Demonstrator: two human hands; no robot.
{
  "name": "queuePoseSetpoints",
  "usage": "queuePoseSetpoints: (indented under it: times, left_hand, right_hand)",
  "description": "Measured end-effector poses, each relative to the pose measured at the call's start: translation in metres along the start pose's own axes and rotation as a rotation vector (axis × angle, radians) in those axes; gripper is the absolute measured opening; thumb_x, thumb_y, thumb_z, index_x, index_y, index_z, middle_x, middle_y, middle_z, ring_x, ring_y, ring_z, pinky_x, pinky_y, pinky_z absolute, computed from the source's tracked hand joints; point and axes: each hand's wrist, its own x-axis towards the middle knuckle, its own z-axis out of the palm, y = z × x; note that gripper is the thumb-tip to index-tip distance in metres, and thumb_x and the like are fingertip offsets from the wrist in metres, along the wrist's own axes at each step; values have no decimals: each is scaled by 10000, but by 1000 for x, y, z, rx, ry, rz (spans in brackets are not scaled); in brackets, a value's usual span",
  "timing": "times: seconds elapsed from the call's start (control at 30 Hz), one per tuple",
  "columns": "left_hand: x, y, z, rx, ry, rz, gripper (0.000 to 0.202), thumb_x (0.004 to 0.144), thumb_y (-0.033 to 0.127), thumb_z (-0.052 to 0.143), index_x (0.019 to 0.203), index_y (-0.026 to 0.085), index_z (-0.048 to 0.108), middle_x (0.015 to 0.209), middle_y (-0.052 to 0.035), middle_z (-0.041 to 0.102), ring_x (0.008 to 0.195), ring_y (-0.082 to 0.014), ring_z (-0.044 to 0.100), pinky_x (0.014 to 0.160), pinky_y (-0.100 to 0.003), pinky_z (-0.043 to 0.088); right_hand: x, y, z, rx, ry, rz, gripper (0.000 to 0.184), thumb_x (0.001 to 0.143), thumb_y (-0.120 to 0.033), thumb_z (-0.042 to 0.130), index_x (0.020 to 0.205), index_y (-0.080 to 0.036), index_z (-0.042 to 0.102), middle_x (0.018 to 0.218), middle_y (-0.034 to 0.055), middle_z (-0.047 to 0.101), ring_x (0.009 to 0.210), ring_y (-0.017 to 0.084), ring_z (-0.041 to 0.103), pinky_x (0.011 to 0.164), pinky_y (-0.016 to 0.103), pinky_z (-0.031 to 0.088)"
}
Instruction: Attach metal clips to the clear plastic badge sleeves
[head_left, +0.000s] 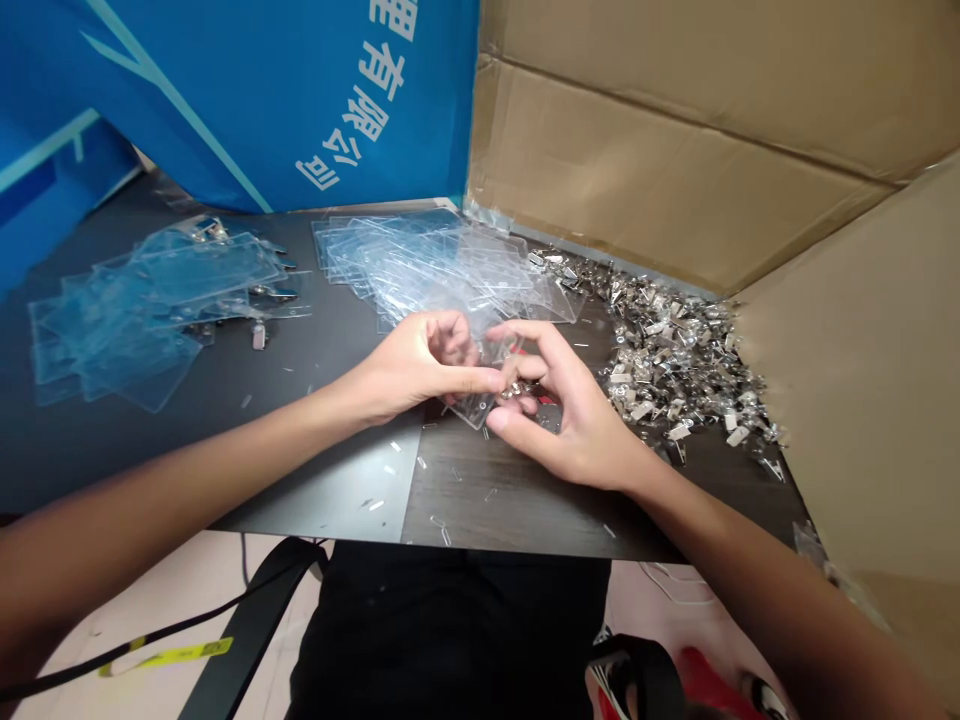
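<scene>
My left hand point(409, 370) pinches a clear plastic badge holder point(474, 410), its thumb stretched along it toward the right. Against the holder's slotted end, my right hand point(574, 425) has its fingers curled round a small metal badge clip point(515, 389). Fingers cover much of both pieces, so I cannot tell whether the clip is joined to the holder. Just behind the hands lies a heap of clear badge holders point(405, 260). To the right is a large pile of metal badge clips point(667, 350).
At the left lies another stack of badge holders point(142, 310) with clips among them. Small clear plastic bits point(439, 530) are scattered over the dark table point(360, 480). A blue printed panel point(300, 90) and cardboard walls point(637, 150) enclose the back and right.
</scene>
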Motion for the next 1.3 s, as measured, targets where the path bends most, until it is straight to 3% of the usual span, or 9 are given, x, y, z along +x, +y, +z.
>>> queuePoseSetpoints:
  times: [0.07,0.17,0.3,0.5,0.7,0.9,1.07,1.3]
  left_hand:
    - [0,0,0,-35,-32,-8,635,663,337,1076,666,202,456,604,39,574,519,-111,593,460,-208,454]
    - [0,-1,-1,-69,-96,13,614,678,287,1066,648,191,460,621,19,616,555,-122,636,499,-211,478]
    - [-1,-2,-2,-16,-80,70,457,708,255,1054,711,170,604,698,-7,717,649,-136,704,607,-225,567]
    - [-1,-1,-5,38,-76,127,315,734,288,1053,910,163,823,930,-59,873,811,-175,816,775,-262,669]
    - [-2,5,-6,172,-77,253,189,825,302,995,821,182,849,840,-46,853,729,-174,796,679,-257,639]
    - [-5,5,-5,363,1,461,133,892,305,933,816,225,859,813,-52,810,731,-182,726,652,-294,574]
    - [-5,2,-7,404,19,494,145,922,317,910,821,234,849,818,-49,812,737,-193,728,670,-319,581]
    - [-8,5,-2,504,36,565,123,921,238,891,803,220,863,785,-42,817,745,-174,732,690,-297,573]
  right_hand:
    - [0,1,2,-30,21,-15,586,989,-323,783,1484,-267,476,949,-32,661,737,153,599,725,341,531]
    - [0,3,2,-97,43,-66,529,1016,-261,717,1495,-252,493,956,-22,676,739,147,605,714,329,534]
    - [0,2,0,-213,15,-149,481,1053,-198,619,1520,-194,505,944,-16,676,704,136,593,708,321,533]
    - [1,3,-3,-214,5,-149,416,1093,-165,541,1507,-196,517,1015,38,736,819,190,681,783,370,591]
    - [2,9,-4,-215,12,-155,424,1133,-194,495,1557,-202,488,1022,41,753,944,235,743,942,452,617]
    - [2,12,-3,-200,46,-120,475,1111,-174,535,1579,-243,499,1147,63,791,982,239,771,970,463,638]
    - [3,14,-3,-238,40,-147,427,1147,-194,487,1571,-234,517,1172,76,797,1076,242,777,1020,458,627]
    - [5,6,-7,-264,32,-115,420,1126,-145,473,1527,-235,560,1063,38,804,992,213,769,994,408,594]
